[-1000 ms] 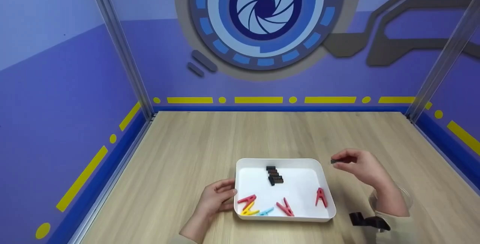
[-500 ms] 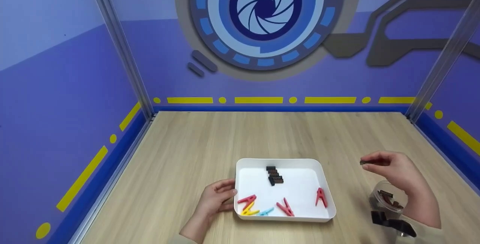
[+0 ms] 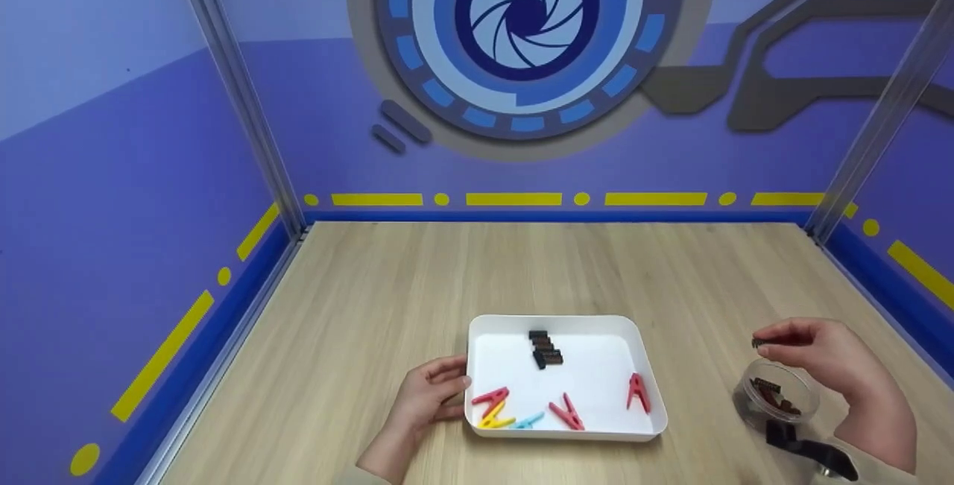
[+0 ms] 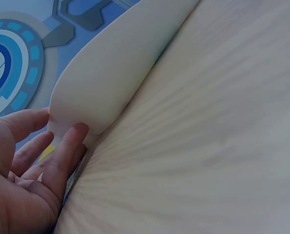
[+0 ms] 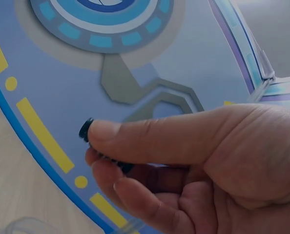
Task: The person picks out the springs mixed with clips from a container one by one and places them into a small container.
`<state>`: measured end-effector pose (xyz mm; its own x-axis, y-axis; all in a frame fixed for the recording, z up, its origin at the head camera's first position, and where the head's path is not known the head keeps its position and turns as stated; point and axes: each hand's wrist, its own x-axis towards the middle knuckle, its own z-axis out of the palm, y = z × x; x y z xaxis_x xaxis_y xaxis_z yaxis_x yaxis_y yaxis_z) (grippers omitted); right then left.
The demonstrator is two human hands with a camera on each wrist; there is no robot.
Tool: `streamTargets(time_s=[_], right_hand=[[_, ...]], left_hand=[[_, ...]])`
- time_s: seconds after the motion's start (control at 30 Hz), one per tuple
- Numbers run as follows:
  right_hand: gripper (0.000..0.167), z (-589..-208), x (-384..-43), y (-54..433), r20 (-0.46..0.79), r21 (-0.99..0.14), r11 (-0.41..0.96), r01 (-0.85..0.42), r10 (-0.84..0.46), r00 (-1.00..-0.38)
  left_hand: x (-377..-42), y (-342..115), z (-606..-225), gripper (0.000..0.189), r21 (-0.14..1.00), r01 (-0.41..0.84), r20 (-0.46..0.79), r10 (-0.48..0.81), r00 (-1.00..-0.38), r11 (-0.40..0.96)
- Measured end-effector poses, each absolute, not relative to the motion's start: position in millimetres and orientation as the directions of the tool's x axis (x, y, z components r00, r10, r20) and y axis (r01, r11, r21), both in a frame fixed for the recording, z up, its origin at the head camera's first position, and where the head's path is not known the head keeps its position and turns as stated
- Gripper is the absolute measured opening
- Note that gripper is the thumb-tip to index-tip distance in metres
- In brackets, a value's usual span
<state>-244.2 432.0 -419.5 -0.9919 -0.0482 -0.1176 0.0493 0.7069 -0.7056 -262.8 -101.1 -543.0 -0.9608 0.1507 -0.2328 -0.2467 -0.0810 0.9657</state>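
Observation:
On the right of the head view, my right hand (image 3: pixel 827 354) pinches a small dark ribbed piece (image 5: pixel 86 129) between thumb and fingers, above a clear round tub (image 3: pixel 749 414). Several brown and black pieces (image 3: pixel 775 395) lie inside the tub. My left hand (image 3: pixel 428 395) is at the left side of a white tray (image 3: pixel 641 436); in the left wrist view its fingertips touch the outer wall, with the fingers loosely bent. Within the tray, several small dark pieces (image 3: pixel 546 349) form a short column near the back wall.
Along the tray's front lie two red clothespins (image 3: pixel 568 414), a yellow clothespin (image 3: pixel 496 418) and a light blue clothespin (image 3: pixel 529 420). Another red clothespin (image 3: pixel 638 393) is at the tray's right. Printed panels surround the wooden table (image 3: pixel 358 284) at its back and sides.
My right hand has moved right and slightly toward me, from beside the tray to over the tub, still pinching the dark piece. The tub has come into fuller view. My left hand has stayed put.

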Motion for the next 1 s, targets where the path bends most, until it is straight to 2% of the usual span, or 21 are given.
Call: streamTargets(time_s=[0.33,1.0], right_hand=[[0.038,-424,-248,442,-0.25,-0.625,0.76,0.178,0.021,-0.968],[0.025,-433,-250,445,-0.32,-0.612,0.769,0.183,-0.03,-0.947]], left_hand=[[-263,-102,-544,0.051,0.97,-0.234,-0.224,0.147,-0.963,-0.06],[-264,-102,-545,0.05,0.969,-0.238,-0.227,0.147,-0.963,-0.059]])
